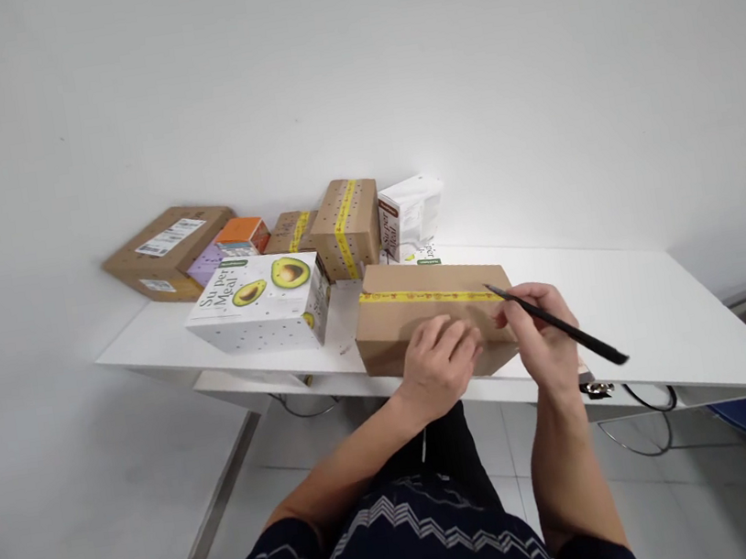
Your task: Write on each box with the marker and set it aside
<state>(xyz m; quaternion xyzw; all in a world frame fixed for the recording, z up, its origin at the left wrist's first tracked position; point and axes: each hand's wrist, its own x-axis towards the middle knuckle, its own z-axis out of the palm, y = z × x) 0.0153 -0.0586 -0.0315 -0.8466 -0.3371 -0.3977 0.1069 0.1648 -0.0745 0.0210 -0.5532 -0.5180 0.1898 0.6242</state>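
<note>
Where the brown cardboard box (pixel 429 280) is set down, close to the front edge of the white desk (pixel 635 317) and directly before the person, its long axis is laid from left to right across the body. Along that same axis the top face is crossed by a strip of yellow tape (pixel 427 297), whose right end is closely approached by the tip of a slim black pointed tool (pixel 560 324); whether the tape is touched or only overhung by that tip cannot be told. The tool is gripped by the right hand (pixel 547 347), with the fingers closed around its shaft, and is slanted so that its tip is directed leftward and away from the body, over the box. By the right hand the tape's right end is more nearly reached; by the left hand (pixel 439 367) the near edge of the box is covered at about mid-length, its fingers loosely bent and a little spread, with nothing seen to be grasped. Farther left, a white avocado box (pixel 258 305) is placed, apart from the brown one. Behind, a taped carton (pixel 330 221) and a tilted white box (pixel 414 204) are stood near the wall (pixel 530 109).
</note>
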